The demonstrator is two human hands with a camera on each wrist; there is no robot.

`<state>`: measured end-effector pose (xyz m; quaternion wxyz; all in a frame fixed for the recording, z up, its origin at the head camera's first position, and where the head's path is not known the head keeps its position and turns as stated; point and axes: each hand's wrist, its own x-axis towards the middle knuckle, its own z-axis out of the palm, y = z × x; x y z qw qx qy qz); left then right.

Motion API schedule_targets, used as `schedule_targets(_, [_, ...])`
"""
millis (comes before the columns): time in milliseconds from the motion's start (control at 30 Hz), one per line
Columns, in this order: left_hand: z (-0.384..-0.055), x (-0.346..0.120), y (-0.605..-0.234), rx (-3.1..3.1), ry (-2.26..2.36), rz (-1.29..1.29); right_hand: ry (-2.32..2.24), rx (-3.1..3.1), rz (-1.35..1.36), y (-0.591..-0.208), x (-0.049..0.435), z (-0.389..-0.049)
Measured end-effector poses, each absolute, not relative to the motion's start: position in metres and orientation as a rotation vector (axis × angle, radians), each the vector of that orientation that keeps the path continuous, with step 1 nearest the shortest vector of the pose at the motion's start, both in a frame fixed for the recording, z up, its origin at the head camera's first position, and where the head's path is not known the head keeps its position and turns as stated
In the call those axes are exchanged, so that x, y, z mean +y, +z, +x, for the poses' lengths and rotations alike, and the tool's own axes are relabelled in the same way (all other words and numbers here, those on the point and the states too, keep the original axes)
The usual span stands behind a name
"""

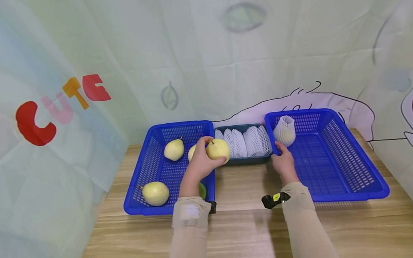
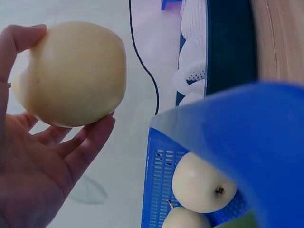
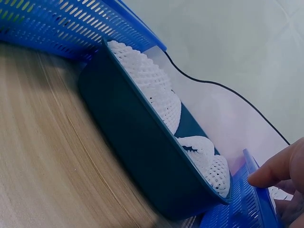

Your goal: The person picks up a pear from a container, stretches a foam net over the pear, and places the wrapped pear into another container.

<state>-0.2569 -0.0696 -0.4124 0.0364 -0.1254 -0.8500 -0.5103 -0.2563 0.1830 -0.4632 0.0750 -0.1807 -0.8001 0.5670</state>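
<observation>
In the head view my left hand (image 1: 200,162) holds a pale yellow pear (image 1: 218,149) over the right side of the left blue basket (image 1: 213,183). The left wrist view shows thumb and fingers around this pear (image 2: 78,73), its stem toward the palm. My right hand (image 1: 284,164) is at the left rim of the right blue basket (image 1: 336,197), thumb by the rim's outer side and fingers inside, partly hidden. Just beyond those fingers stands a pear in a white foam net (image 1: 284,132); whether they touch it I cannot tell.
Between the baskets sits a dark green bin (image 1: 243,161) with several white foam nets (image 1: 252,140). More pears (image 1: 155,193) lie in the left basket, with something green (image 1: 202,190) partly behind the left wrist. A printed cloth (image 1: 196,59) hangs behind the wooden table (image 1: 240,236).
</observation>
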Motion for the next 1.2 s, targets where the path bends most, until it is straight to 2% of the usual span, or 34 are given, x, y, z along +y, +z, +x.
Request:
schedule_targets(767, [-0.253, -0.035, -0.41, -2.554, -1.561, -0.39, 1.722, -2.395, -0.529, -0.465, 0.184, -0.258])
schedule_targets(1200, [-0.251, -0.016, -0.423, -2.55, -1.549, -0.376, 1.749, -2.384, -0.534, -0.464, 0.184, -0.258])
